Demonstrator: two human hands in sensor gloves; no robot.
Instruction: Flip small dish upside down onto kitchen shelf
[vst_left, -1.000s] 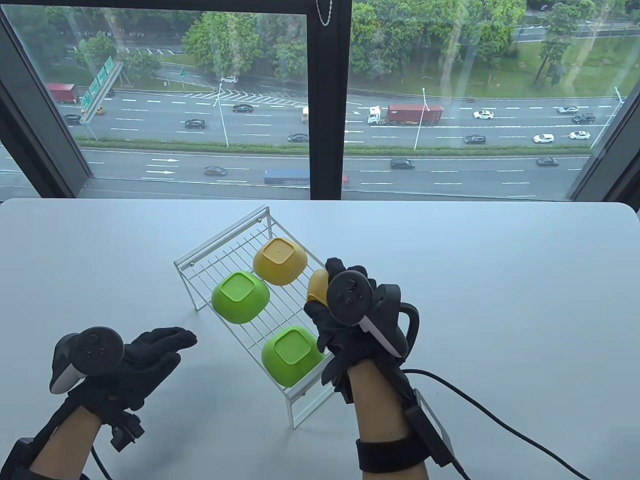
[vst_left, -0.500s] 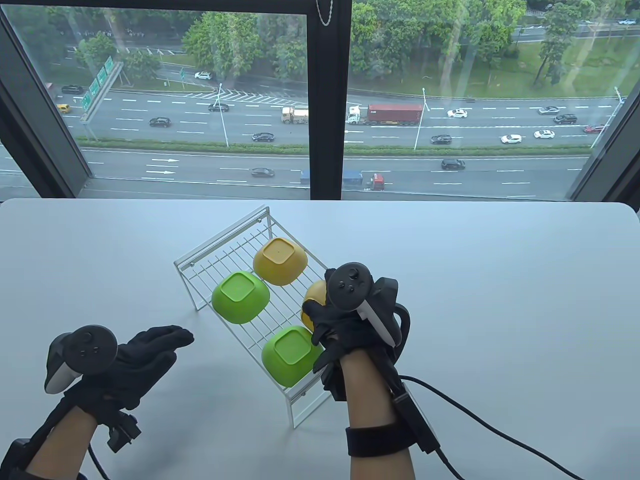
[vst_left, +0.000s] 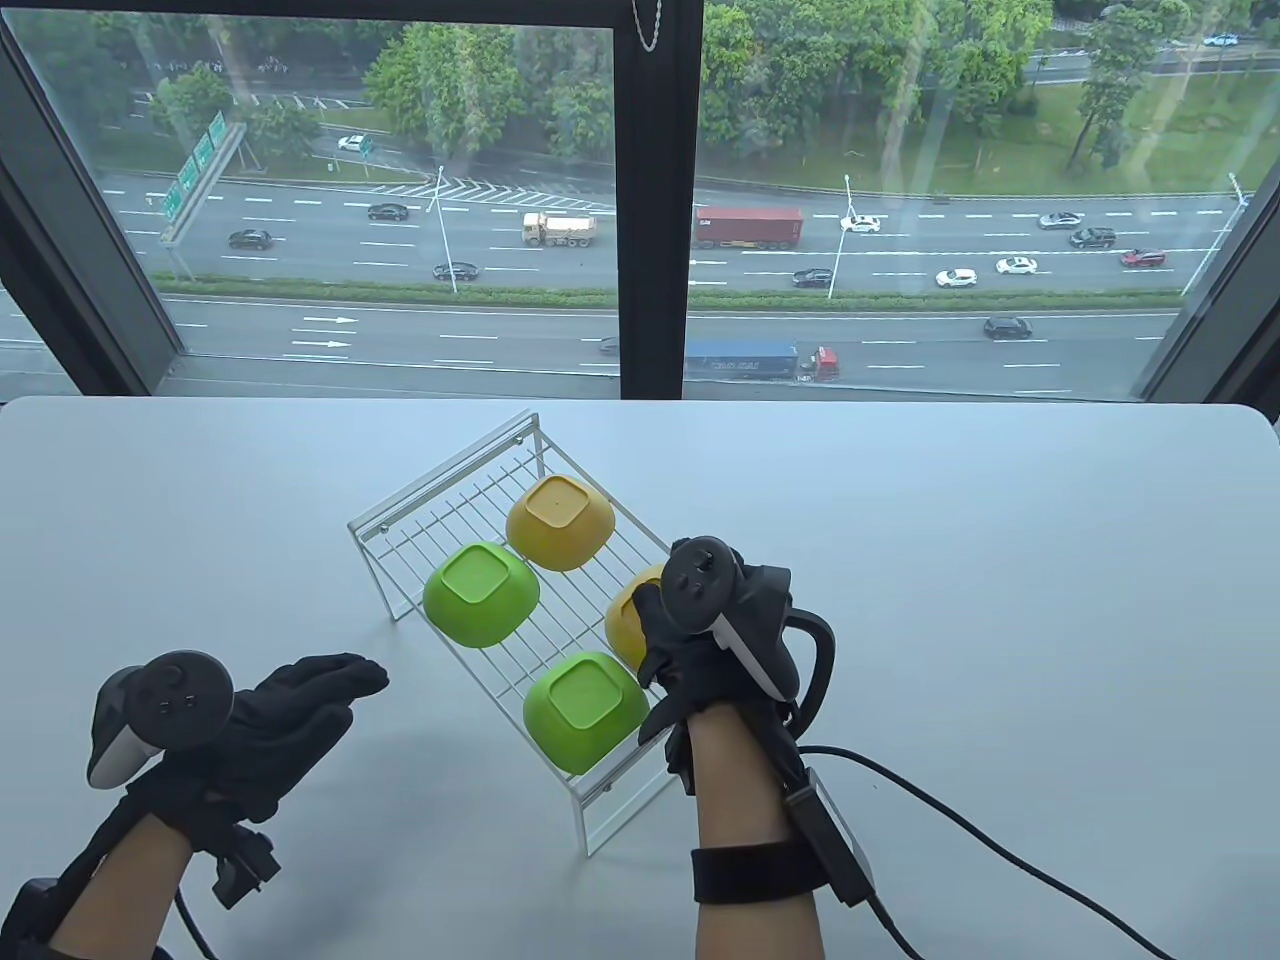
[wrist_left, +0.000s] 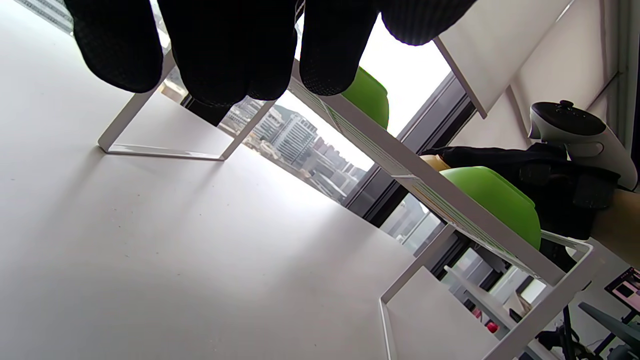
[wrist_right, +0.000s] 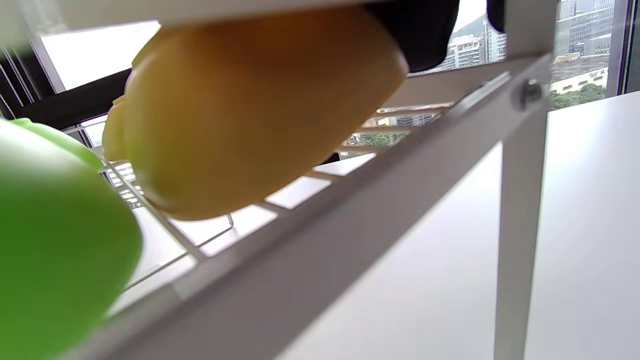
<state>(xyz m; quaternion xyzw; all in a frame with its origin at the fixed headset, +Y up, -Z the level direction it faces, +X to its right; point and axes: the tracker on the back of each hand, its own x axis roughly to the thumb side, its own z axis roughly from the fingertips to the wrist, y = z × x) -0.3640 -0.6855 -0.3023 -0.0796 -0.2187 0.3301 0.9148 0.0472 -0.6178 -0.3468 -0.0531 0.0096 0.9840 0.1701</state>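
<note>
While tipped rim-down over the shelf (vst_left: 480, 500), held: yellow dish (vst_left: 627, 618), right hand (vst_left: 700, 655) gripping. At eight o'clock, left hand (vst_left: 270, 715), fingers loosely spread.

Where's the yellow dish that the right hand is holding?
In the table view, on the wire shelf's right edge, under the right hand, beside the near green dish.

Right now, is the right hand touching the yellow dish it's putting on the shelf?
Touching. The table view shows the right hand lying over the yellow dish on the shelf, with no gap.
</note>
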